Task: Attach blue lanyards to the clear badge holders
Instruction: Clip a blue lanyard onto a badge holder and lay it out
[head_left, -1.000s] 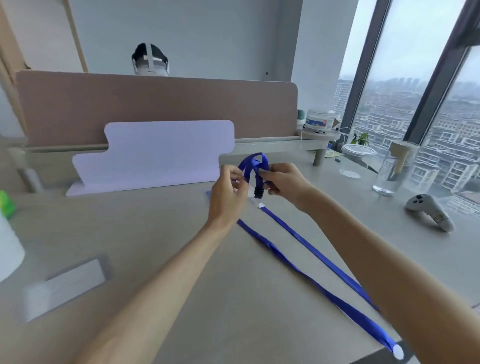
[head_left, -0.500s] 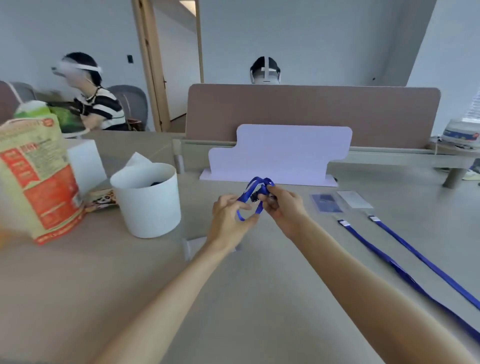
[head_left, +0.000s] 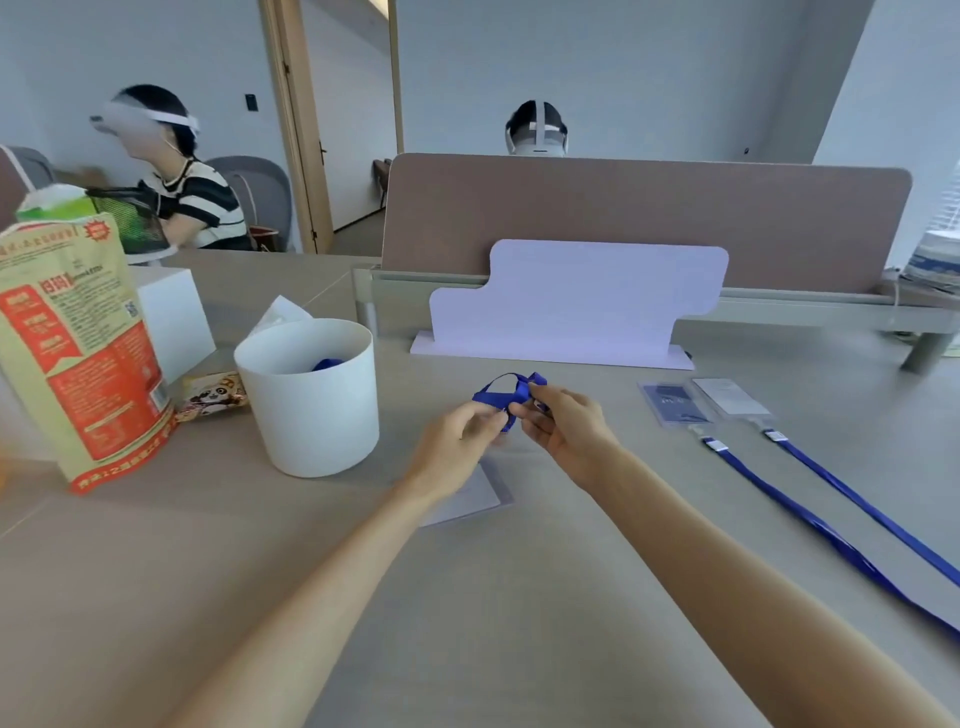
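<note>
Your two hands meet just above the tabletop (head_left: 467, 623), and both have hold of the bunched lanyard (head_left: 501, 396). Your left hand (head_left: 457, 441) has its fingers curled in, with the fingertips pinching the blue loop from the left. Your right hand (head_left: 566, 431) pinches the same bundle from the right, thumb and forefinger closed on it, and the loops stick up past your fingertips. How the clip sits inside the bundle cannot be told. Directly beneath your hands, and partly hidden by your left wrist, a clear badge holder (head_left: 485, 493) lies flat. Well off to the right of your right hand lie a dark-insert holder (head_left: 672, 402) and, just beside it, a white-insert holder (head_left: 730, 397). From their near ends the inner strap (head_left: 810, 519) and the outer strap (head_left: 872, 512), both blue, run towards you along the tabletop. To the left of your left hand stands a white tub (head_left: 311, 415) with something blue inside. Further left are a snack packet (head_left: 213, 397) and a red-printed paper bag (head_left: 78, 353). Beyond your fingertips stands a white card stand (head_left: 576, 306).
</note>
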